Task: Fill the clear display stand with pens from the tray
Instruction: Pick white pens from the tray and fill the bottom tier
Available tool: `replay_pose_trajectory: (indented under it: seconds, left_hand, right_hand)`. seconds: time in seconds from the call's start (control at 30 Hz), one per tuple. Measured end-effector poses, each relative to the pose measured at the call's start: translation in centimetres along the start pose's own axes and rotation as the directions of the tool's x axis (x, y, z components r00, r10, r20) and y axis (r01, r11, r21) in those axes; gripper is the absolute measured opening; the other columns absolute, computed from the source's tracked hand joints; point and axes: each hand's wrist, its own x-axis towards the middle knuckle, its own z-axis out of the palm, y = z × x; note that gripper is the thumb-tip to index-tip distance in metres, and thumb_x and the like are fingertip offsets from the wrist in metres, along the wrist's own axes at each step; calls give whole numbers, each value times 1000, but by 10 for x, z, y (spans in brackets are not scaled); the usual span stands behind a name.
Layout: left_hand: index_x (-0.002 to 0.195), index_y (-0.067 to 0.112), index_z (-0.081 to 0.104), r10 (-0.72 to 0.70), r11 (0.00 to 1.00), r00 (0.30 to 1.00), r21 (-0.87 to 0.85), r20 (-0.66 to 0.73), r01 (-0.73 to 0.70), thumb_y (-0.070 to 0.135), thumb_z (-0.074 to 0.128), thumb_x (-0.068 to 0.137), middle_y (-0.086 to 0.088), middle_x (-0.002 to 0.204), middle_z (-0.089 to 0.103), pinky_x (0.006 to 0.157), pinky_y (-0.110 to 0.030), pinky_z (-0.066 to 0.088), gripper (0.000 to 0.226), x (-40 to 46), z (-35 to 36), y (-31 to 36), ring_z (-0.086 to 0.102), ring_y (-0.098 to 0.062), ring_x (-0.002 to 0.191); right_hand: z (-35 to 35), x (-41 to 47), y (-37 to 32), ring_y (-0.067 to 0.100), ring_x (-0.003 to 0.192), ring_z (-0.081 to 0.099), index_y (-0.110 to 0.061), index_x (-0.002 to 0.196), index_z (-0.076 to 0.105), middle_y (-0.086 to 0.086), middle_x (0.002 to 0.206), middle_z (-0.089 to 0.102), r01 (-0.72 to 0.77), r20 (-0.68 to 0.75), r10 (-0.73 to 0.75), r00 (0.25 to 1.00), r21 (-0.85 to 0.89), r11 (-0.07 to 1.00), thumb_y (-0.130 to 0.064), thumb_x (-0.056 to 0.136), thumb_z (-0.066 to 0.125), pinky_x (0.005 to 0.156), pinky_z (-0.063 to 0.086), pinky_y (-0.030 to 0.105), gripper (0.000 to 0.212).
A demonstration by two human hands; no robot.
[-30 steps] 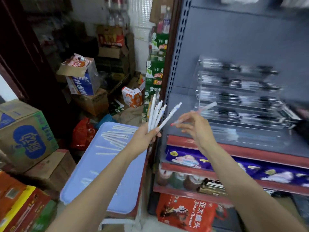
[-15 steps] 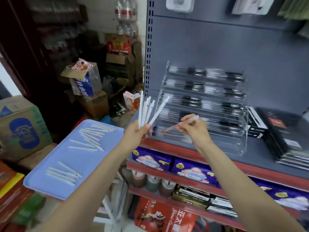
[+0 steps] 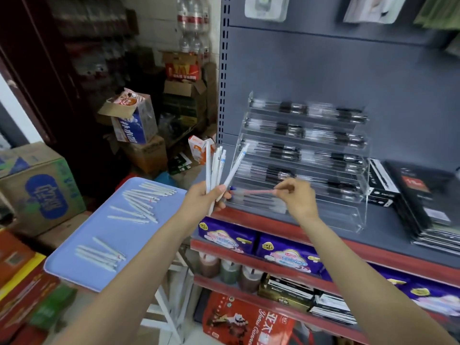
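Note:
A clear tiered display stand (image 3: 348, 215) sits on the grey shelf, its upper rows holding dark pens. My left hand (image 3: 204, 199) grips a fanned bunch of white pens (image 3: 215, 165) pointing upward, just left of the stand. My right hand (image 3: 297, 196) pinches a single pink-barrelled pen (image 3: 254, 192) that lies level in front of the stand's lower rows, its dark tip toward my left hand. The light blue tray (image 3: 74, 265) at lower left carries several loose white pens (image 3: 139, 205).
Black boxes (image 3: 423, 207) are stacked on the shelf right of the stand. Purple packets (image 3: 286, 252) and jars fill the red-edged shelves below. Cardboard cartons (image 3: 42, 188) and bottles crowd the floor at left and back. The tray rests on a white frame (image 3: 171, 305).
The view has swung right, bringing the stand to centre. My right hand has lowered its pen from a slant to level in front of the stand's lower rows. The left hand keeps its bunch.

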Motion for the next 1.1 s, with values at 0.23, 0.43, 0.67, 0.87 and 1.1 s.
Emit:
replay_pose_trajectory:
  seconds: [0.23,0.43,0.67,0.87,1.1]
  left_hand:
    - [106,-2,61,-23,1000,997,6,78,23,18,48,97,-1,81,66,51,-14,45,25,8,5,-2,54,-1,50]
    - [108,5,58,-17,999,985,52,172,9,20,49,96,2,78,68,48,-14,42,21,7,34,10,51,-3,50]
    - [117,4,57,-25,994,954,110,300,-9,17,49,96,-4,87,69,71,-27,55,25,7,97,24,67,-12,68]
    - [102,9,53,-9,1000,995,10,102,8,14,47,97,-1,75,65,51,-18,47,10,15,129,26,56,1,45]
    - [92,10,54,25,1000,999,-5,48,-25,15,48,96,0,69,62,47,-16,42,9,14,144,18,47,1,42]
  right_hand:
    - [5,-2,6,17,87,64,-16,82,71,2,89,69,45,75,-26,997,-263,964,-15,82,70,84,50,29,1]
    - [-9,-14,-27,8,89,60,-11,107,68,-3,97,66,105,76,-128,989,253,962,-17,90,59,71,44,5,20]
    - [-50,-14,-2,9,72,66,-10,93,67,2,86,70,-131,95,91,991,641,756,-7,89,59,71,56,21,10]
    - [-112,-5,50,18,78,65,-13,95,72,5,85,71,40,-28,-36,999,139,989,-8,86,65,80,55,31,13]
    - [-109,1,69,20,94,63,-20,101,70,0,101,70,259,194,-186,963,-490,833,-23,87,64,82,52,35,16]
